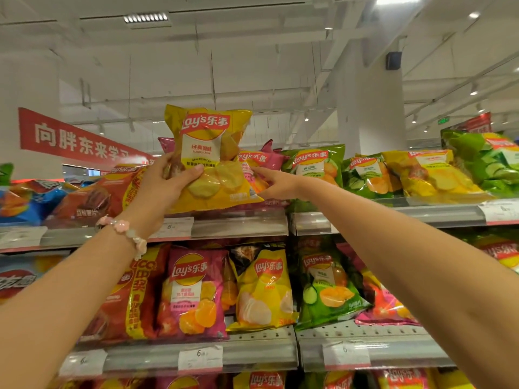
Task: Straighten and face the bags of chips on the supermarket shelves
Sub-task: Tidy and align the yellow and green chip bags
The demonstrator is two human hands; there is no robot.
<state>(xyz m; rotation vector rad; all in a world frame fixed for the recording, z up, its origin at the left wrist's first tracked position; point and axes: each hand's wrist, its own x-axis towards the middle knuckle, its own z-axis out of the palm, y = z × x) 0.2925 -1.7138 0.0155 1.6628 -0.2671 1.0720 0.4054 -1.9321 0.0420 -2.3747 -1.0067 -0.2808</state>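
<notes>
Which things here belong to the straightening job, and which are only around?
Job:
- yellow Lay's chip bag, gripped by left hand
- pink Lay's chip bag, touched by right hand
- grey top shelf rail

Around:
- red hanging banner
- white price label
- pink bead bracelet

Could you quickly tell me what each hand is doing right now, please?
Left hand: grips the yellow bag.
Right hand: open, fingers reaching to the pink bag.
</notes>
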